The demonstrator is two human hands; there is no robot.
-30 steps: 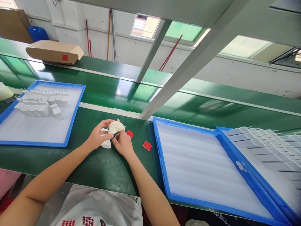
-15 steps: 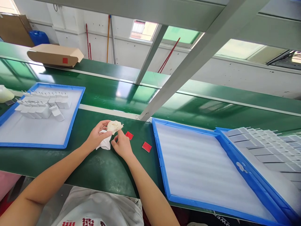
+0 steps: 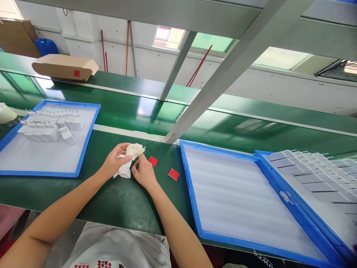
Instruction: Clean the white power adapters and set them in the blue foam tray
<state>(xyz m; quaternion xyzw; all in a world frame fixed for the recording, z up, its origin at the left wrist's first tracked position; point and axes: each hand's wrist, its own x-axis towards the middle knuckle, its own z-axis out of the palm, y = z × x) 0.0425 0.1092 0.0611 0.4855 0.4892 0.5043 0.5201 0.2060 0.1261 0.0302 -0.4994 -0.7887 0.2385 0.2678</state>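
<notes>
As the lumpy cream ball (image 3: 135,150) is up over my bench (image 3: 117,206), closer to the back edge than the front, my left hand (image 3: 113,162) grips it with bent fingers and a thumb. My right hand (image 3: 144,172) is half curled, with a finger up against the right end of the ball. I can't tell if it pinches the ball or only touches it. Some thin white cloth (image 3: 123,170) hangs down under my left thumb.

Just right of my right hand, one red square (image 3: 153,160) lies on the bench. Another red square (image 3: 173,174) lies a bit farther right, near the left edge of a big blue-rimmed tray (image 3: 190,186). Past that tray's right edge is one more tray (image 3: 329,227), with rows of white pieces (image 3: 315,175).

On my left, a blue-edged tray (image 3: 39,173) pokes over the back edge of the bench. White blocks (image 3: 50,133) with thin pins sit bunched toward its far edge. One block (image 3: 67,135) sits crooked, nearest me. Far behind, a brown box (image 3: 60,65) has a red patch (image 3: 76,73) on its front.
</notes>
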